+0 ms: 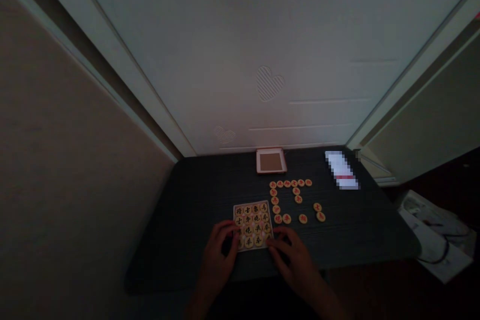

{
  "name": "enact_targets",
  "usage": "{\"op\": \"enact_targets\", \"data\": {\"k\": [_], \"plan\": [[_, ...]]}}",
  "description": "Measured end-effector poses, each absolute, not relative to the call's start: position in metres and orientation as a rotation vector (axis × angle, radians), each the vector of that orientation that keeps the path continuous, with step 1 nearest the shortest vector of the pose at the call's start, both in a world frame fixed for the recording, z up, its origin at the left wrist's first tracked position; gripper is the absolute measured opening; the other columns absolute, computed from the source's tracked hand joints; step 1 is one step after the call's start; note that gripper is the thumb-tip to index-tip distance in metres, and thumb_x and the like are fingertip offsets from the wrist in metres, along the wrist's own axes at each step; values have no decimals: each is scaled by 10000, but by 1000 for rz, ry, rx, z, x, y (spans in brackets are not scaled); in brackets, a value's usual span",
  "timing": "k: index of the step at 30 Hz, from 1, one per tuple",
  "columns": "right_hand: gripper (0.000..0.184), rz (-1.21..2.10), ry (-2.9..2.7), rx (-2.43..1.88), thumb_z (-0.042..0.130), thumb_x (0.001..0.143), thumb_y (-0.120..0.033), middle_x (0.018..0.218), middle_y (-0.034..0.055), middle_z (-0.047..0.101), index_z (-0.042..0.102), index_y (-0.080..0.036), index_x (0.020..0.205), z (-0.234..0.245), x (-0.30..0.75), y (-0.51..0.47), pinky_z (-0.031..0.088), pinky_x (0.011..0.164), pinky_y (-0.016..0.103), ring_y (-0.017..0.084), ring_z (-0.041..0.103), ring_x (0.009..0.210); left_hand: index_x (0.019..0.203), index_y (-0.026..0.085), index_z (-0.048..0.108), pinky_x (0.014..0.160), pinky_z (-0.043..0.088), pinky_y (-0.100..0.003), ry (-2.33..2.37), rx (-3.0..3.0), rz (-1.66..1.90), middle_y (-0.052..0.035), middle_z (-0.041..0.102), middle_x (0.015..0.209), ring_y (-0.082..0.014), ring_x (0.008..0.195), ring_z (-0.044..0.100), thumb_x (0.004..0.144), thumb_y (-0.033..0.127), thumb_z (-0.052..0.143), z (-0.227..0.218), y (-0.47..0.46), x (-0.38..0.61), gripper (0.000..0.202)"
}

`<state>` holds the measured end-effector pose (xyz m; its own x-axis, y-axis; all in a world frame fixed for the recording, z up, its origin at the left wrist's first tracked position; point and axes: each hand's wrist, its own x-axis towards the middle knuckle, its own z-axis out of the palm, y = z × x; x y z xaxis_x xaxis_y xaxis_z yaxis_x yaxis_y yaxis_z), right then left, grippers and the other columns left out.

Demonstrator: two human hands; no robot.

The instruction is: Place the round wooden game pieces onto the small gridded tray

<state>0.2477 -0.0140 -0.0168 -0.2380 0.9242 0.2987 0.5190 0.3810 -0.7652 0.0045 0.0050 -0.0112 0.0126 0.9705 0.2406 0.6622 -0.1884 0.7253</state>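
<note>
A small square tray (252, 225) filled with several round wooden chess pieces with black characters lies near the front of a dark table (195, 200). My left hand (219, 255) rests at the tray's left front corner, fingers curled against its edge. My right hand (290, 255) touches the tray's right front corner, fingers bent. Several loose round pieces with red characters (290, 183) lie in lines on the table to the right of the tray.
A square box lid (270, 161) with a pale rim sits at the table's back edge. A white packet (342, 170) lies at the back right. A white wall stands behind. White items (435, 235) lie on the floor at right.
</note>
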Motion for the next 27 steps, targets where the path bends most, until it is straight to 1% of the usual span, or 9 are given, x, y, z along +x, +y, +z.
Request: {"op": "enact_targets", "data": {"k": [3,6,8,11,15,16,20,27], "plan": [[243,715,-1864,-1260,586,968,-195,1214,97,657,744,-277,1134,-12,248,-15,609,919,393,231,696,1013,1062,256,693,949,576,-443,1676,1882,1012,-80,639,1196,-246,1083,672,972,313,572,-11,5,5,161],[223,734,-1838,-1271,569,987,-235,1177,87,690,752,-278,1108,-7,253,-17,591,958,385,235,697,1066,1066,261,697,936,584,-432,1676,1885,1008,-78,640,1215,-245,1078,675,969,323,577,-11,6,4,166],[223,718,-1819,-1293,561,997,-269,1142,82,713,754,-283,1107,-4,261,-17,592,950,385,238,702,1064,1061,265,701,925,588,-423,1678,1890,1002,-75,642,1220,-242,1068,677,971,328,574,-10,8,3,168],[228,616,-1755,-1362,549,1005,-320,1098,85,736,759,-279,1084,1,285,-11,596,924,402,249,712,1030,1034,259,710,889,600,-416,1681,1904,1008,-80,652,1202,-243,1036,684,974,341,562,-10,12,1,179],[231,430,-1676,-1458,559,998,-367,1100,98,741,744,-265,1094,0,332,5,567,963,456,270,705,1032,1031,251,708,825,614,-396,1672,1912,1025,-88,666,1182,-245,993,694,966,361,561,-11,17,0,194],[232,370,-1646,-1490,566,990,-384,1087,99,743,742,-262,1080,-1,343,9,575,939,457,274,709,1012,1029,249,706,812,613,-392,1674,1912,1033,-89,669,1181,-245,988,695,964,361,563,-11,18,0,193],[250,300,-1648,-1595,602,963,-422,1114,107,733,733,-252,1091,-13,375,20,572,931,460,280,705,1014,1010,239,699,766,602,-371,1699,1906,1047,-90,686,1176,-244,967,695,953,345,574,-13,19,0,173],[307,336,-1725,-1599,605,956,-463,1219,105,709,704,-263,1167,-25,386,24,543,988,500,296,665,1131,1005,232,692,755,587,-368,1720,1920,1023,-92,696,1185,-244,955,697,946,341,574,-11,18,2,171]]}}
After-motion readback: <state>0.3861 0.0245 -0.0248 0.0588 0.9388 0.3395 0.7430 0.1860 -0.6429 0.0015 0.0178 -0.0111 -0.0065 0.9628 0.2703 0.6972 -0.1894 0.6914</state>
